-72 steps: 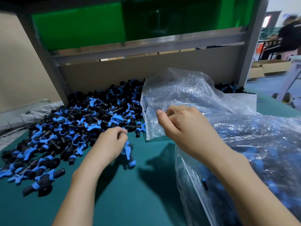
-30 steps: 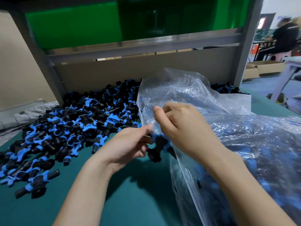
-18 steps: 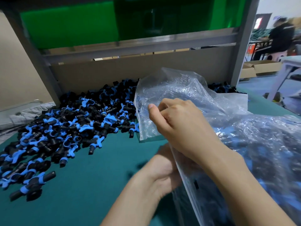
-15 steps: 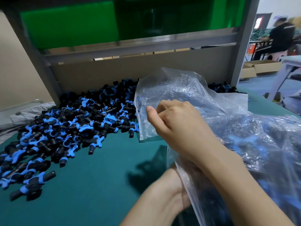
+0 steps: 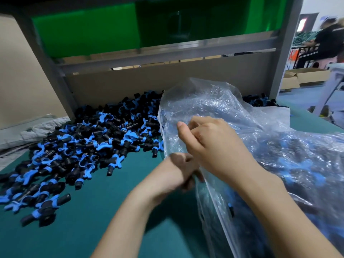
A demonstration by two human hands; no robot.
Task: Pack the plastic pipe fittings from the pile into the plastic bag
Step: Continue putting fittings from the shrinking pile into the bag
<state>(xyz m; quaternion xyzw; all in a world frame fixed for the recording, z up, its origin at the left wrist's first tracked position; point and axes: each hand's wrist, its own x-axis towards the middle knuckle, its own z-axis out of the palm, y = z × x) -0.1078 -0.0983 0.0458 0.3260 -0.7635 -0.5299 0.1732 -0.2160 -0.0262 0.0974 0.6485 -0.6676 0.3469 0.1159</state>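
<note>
A large pile of black-and-blue plastic pipe fittings (image 5: 96, 142) spreads over the left half of the green table (image 5: 111, 211). To the right lies a big clear plastic bag (image 5: 279, 164), holding several fittings. My right hand (image 5: 214, 146) pinches the bag's upper edge and holds its mouth up. At that mouth, just under my right hand, is my left hand (image 5: 176, 170). It is blurred, its fingertips are partly hidden, and I see no fitting in it.
A cardboard backboard (image 5: 167, 81) and grey metal frame posts (image 5: 283, 53) close off the table's far side. Grey padded cloth (image 5: 28, 131) lies at the left edge. A few stray fittings (image 5: 46, 207) sit near the front left. A person (image 5: 327, 38) sits far right.
My left hand carried fittings from the pile into the bag mouth, went deep inside, and has now drawn back out to the opening. My right hand kept hold of the bag edge.
</note>
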